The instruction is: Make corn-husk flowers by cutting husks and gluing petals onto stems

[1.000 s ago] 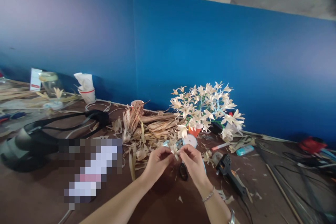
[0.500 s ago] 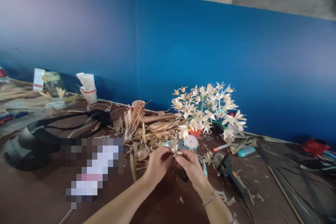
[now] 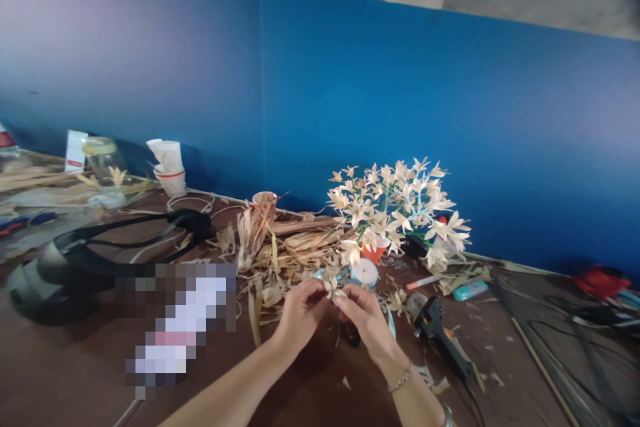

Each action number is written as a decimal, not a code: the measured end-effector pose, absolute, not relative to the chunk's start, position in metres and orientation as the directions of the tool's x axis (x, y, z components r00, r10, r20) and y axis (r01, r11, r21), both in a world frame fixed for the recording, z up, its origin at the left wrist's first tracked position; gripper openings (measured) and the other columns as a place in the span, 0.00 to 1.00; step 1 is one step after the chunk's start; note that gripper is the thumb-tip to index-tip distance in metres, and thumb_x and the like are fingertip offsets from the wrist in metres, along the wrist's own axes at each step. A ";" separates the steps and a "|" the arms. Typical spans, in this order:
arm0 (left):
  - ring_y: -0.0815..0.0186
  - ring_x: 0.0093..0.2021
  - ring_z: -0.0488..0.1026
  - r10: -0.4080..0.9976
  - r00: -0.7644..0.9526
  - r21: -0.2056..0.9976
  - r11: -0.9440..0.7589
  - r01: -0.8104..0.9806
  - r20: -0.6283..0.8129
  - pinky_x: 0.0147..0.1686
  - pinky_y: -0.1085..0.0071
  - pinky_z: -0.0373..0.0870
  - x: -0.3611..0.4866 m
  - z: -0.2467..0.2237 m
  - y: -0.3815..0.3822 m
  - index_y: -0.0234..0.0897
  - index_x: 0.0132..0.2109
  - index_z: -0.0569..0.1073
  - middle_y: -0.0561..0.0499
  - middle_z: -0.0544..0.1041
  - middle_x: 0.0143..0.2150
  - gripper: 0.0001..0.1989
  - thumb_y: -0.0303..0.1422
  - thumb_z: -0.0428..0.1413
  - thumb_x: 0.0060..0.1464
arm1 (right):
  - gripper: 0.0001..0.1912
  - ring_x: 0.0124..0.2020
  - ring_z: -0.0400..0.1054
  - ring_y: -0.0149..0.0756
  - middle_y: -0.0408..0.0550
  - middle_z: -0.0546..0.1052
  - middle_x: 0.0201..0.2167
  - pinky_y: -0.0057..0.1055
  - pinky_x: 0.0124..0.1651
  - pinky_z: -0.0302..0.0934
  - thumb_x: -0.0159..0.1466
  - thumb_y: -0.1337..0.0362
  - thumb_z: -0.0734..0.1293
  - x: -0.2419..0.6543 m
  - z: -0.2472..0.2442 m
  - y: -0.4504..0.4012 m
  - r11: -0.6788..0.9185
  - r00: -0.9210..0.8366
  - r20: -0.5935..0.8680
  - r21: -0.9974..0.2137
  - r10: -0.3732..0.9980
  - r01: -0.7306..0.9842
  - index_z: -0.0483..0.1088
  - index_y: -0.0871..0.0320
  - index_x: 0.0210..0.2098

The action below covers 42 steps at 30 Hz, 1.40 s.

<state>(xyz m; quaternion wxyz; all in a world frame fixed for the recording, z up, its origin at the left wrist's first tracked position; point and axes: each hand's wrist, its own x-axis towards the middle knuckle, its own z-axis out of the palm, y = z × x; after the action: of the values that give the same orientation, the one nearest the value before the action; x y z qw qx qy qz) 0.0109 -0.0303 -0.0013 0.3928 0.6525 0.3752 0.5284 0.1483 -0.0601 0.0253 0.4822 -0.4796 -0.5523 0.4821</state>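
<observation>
A small cream husk flower (image 3: 333, 287) is pinched between my two hands, above the brown table. My left hand (image 3: 303, 310) grips it from the left, thumb and fingers closed together. From the other side, my right hand (image 3: 364, 312) holds it with thumb and forefinger; a bracelet circles that wrist. Just beyond my hands lies a roll of pale blue ribbon (image 3: 365, 272). Behind it, an orange cup (image 3: 373, 250) stands under a bunch of similar flowers (image 3: 395, 203). The stem end of the flower I hold is hidden by my fingers.
Dried corn husks (image 3: 300, 240) heap up at the back. To the right lie a black glue gun (image 3: 443, 340), a marker (image 3: 423, 281) and a turquoise packet (image 3: 470, 290). A dark headset (image 3: 55, 273) and a blurred-out object (image 3: 180, 327) occupy the left. A blue panel (image 3: 425, 93) rises behind.
The flower has turned slightly between my fingers, its petals showing more openly. My hands stay in nearly the same place.
</observation>
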 end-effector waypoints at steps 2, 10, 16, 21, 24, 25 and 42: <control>0.67 0.28 0.66 0.910 0.155 0.914 -0.399 0.074 0.385 0.29 0.74 0.62 0.011 -0.001 -0.030 0.34 0.27 0.71 0.51 0.71 0.25 0.04 0.28 0.53 0.47 | 0.15 0.19 0.51 0.26 0.38 0.62 0.15 0.25 0.23 0.44 0.58 0.57 0.62 0.150 0.023 -0.059 0.101 -0.041 0.097 -0.991 0.994 0.093 0.61 0.58 0.19; 0.67 0.27 0.66 0.920 0.144 0.925 -0.376 0.059 0.365 0.29 0.75 0.62 0.012 -0.004 -0.029 0.34 0.25 0.71 0.52 0.71 0.24 0.04 0.29 0.55 0.46 | 0.13 0.19 0.51 0.26 0.38 0.61 0.15 0.25 0.23 0.45 0.58 0.59 0.61 0.149 0.024 -0.058 0.146 0.041 0.154 -0.976 0.987 0.163 0.60 0.59 0.20; 0.68 0.26 0.66 0.918 0.130 0.923 -0.382 0.043 0.374 0.28 0.75 0.62 0.013 -0.001 -0.030 0.35 0.23 0.70 0.51 0.70 0.23 0.06 0.30 0.56 0.45 | 0.13 0.19 0.50 0.26 0.37 0.59 0.15 0.24 0.22 0.45 0.57 0.59 0.61 0.151 0.022 -0.058 0.150 0.058 0.162 -0.973 0.985 0.173 0.60 0.58 0.20; 0.68 0.27 0.67 0.906 0.137 0.913 -0.408 0.027 0.401 0.29 0.75 0.62 0.013 -0.002 -0.029 0.35 0.23 0.70 0.51 0.71 0.24 0.06 0.29 0.56 0.46 | 0.12 0.19 0.50 0.25 0.37 0.59 0.16 0.24 0.22 0.45 0.57 0.59 0.62 0.152 0.020 -0.057 0.160 0.056 0.171 -0.972 0.984 0.170 0.61 0.59 0.21; 0.68 0.27 0.67 0.910 0.136 0.918 -0.397 0.017 0.391 0.29 0.75 0.62 0.012 -0.002 -0.028 0.34 0.24 0.71 0.52 0.71 0.24 0.05 0.29 0.56 0.45 | 0.12 0.19 0.50 0.25 0.37 0.58 0.16 0.24 0.23 0.45 0.57 0.60 0.61 0.152 0.020 -0.057 0.165 0.048 0.175 -0.971 0.983 0.175 0.60 0.59 0.21; 0.68 0.27 0.67 0.913 0.132 0.920 -0.391 0.016 0.385 0.29 0.75 0.62 0.012 -0.002 -0.028 0.34 0.24 0.71 0.52 0.71 0.24 0.05 0.29 0.56 0.45 | 0.11 0.20 0.50 0.26 0.37 0.58 0.16 0.24 0.23 0.45 0.57 0.60 0.61 0.152 0.020 -0.057 0.167 0.048 0.178 -0.970 0.983 0.178 0.60 0.59 0.21; 0.67 0.27 0.69 0.898 0.106 0.903 -0.429 0.006 0.426 0.28 0.74 0.63 0.011 0.000 -0.028 0.35 0.22 0.72 0.51 0.73 0.24 0.05 0.27 0.57 0.43 | 0.11 0.19 0.50 0.25 0.37 0.58 0.16 0.24 0.22 0.44 0.56 0.61 0.62 0.153 0.016 -0.055 0.173 0.052 0.182 -0.974 0.982 0.144 0.61 0.59 0.21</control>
<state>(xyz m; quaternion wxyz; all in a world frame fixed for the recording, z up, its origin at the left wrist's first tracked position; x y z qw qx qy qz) 0.0114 -0.0279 0.0000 0.3955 0.6296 0.3591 0.5641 0.1529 -0.0549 0.0163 0.5225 -0.5028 -0.5599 0.4009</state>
